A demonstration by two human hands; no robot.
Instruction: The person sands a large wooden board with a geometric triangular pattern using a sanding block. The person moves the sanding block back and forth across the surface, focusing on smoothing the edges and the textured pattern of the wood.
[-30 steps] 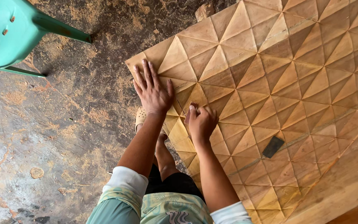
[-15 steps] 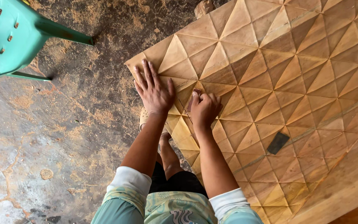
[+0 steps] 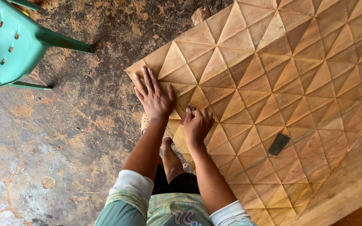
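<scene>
- We find a large carved wooden panel [image 3: 281,83], its face cut into raised triangular facets, lying over a dusty concrete floor [image 3: 63,138].
- Our left hand [image 3: 153,97] lies flat on the panel near its left corner, fingers [image 3: 141,81] spread and pressed to the wood, holding nothing.
- Our right hand [image 3: 197,124] sits just beside the left, close to the panel's near left edge, fingers curled and pinching a small piece of brown sandpaper [image 3: 187,113] against a facet.
- The sandpaper is mostly hidden under the right hand; only its upper end shows, touching the wood between two ridges.
- A dark rectangular piece [image 3: 279,144] lies loose on the panel, well apart from both hands, toward the lower right; we cannot tell what it is.
- A green plastic chair [image 3: 9,37] stands on the floor beyond the panel's left corner, not touching it.
- Sawdust is scattered over the floor near the chair and along the panel's left edge.
- A sandalled foot [image 3: 144,121] shows below the panel's edge, under the left wrist.
</scene>
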